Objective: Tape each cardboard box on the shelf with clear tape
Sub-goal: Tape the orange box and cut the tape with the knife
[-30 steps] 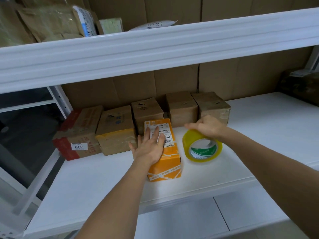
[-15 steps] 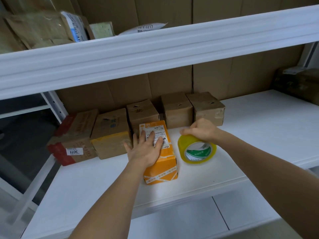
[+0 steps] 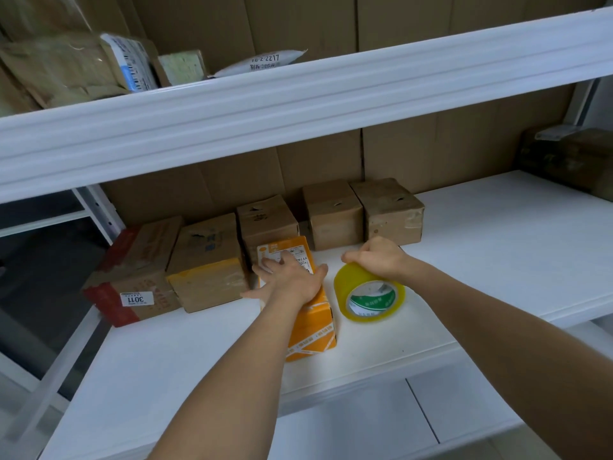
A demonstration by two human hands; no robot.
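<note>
Left hand (image 3: 288, 281) flat, right hand (image 3: 376, 258) curled.

"3011" upside down on red-taped box (image 3: 132, 287) sticker, "2217" on white mailer (image 3: 262, 63) above

The shelf (image 3: 497, 247) is smooth, matt white board. The tape (image 3: 370, 293) is glossy yellowish plastic film. The orange box (image 3: 311, 323) is smooth printed cardboard with a paper label (image 3: 300, 257). Brown boxes (image 3: 333, 214) along the back edge are matt cardboard, some shiny with tape.
</note>
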